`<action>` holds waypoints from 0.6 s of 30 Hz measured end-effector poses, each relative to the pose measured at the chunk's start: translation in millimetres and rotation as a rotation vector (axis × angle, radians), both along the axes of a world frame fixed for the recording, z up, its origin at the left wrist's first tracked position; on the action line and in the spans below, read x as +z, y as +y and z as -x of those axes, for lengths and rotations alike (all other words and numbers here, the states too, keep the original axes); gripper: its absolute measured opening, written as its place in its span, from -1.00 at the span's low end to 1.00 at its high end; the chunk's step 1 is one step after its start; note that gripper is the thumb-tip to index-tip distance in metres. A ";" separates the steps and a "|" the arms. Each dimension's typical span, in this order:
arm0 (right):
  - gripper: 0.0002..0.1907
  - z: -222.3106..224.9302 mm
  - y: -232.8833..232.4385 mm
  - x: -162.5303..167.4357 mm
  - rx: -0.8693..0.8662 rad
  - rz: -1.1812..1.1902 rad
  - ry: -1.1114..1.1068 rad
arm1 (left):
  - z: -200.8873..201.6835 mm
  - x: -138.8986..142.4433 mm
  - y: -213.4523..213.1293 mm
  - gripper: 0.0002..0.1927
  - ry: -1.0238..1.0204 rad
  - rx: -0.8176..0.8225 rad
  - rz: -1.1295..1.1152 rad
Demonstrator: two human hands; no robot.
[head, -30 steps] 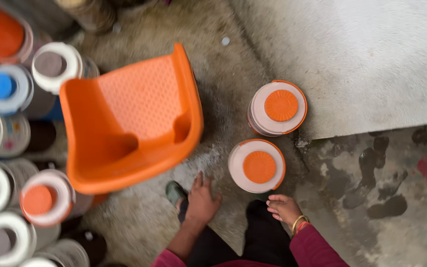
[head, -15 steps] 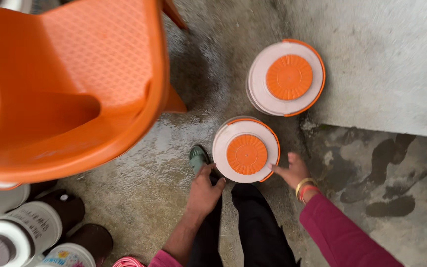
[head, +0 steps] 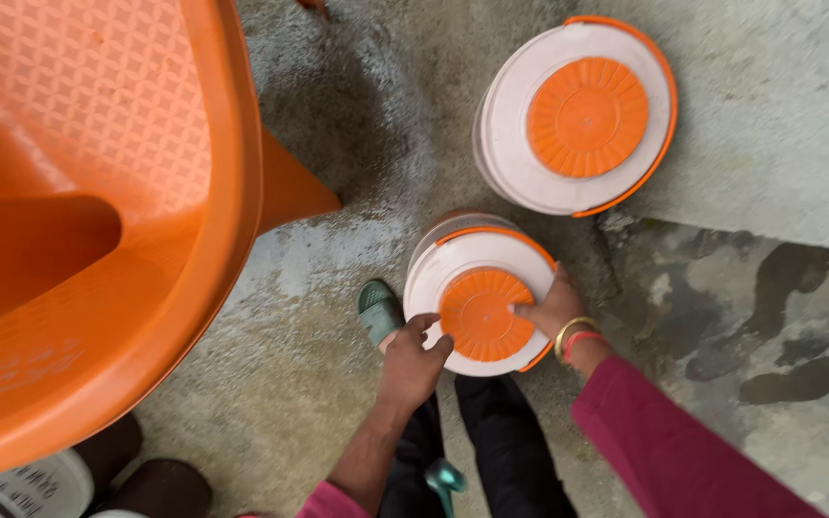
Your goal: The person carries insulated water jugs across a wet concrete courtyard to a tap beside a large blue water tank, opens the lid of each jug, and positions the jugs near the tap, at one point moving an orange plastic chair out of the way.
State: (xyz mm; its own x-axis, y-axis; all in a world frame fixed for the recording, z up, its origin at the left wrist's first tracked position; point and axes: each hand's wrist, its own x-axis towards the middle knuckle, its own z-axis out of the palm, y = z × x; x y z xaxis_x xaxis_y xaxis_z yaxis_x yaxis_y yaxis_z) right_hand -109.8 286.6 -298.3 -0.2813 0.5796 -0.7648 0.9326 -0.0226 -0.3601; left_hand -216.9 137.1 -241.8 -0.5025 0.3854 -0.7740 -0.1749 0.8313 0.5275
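A white plastic bucket (head: 445,269) with an orange round lid centre and orange handle stands on the concrete floor just ahead of my feet. My left hand (head: 413,360) rests on its near left rim, fingers curled at the edge of the orange lid. My right hand (head: 554,309), with bangles on the wrist, lies on the right side of the lid with fingers spread over the orange part. A second, larger bucket of the same kind (head: 510,134) stands behind it to the right.
A big orange plastic chair (head: 79,192) fills the left side, very close to the camera. Dark and white paint cans (head: 98,480) stand at the lower left. A raised pale concrete slab (head: 779,125) lies at the right, wet patches below it. My green sandal (head: 378,309) is beside the bucket.
The view has dropped closer to the floor. Both hands have moved forward from beside my legs onto the near bucket's lid and rim.
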 end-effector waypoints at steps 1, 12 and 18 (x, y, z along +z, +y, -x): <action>0.33 -1.2 0.4 -2.2 0.025 -0.029 -0.031 | -0.1 -1.6 2.3 -0.41 -0.010 -0.015 0.007; 0.32 5.9 2.7 -0.7 0.003 -0.070 -0.113 | 12.2 -16.2 14.3 -0.42 -0.078 -0.027 -0.042; -0.31 5.8 -6.1 18.1 0.007 -0.158 -0.101 | 17.3 -16.1 16.4 -0.44 -0.098 -0.028 -0.023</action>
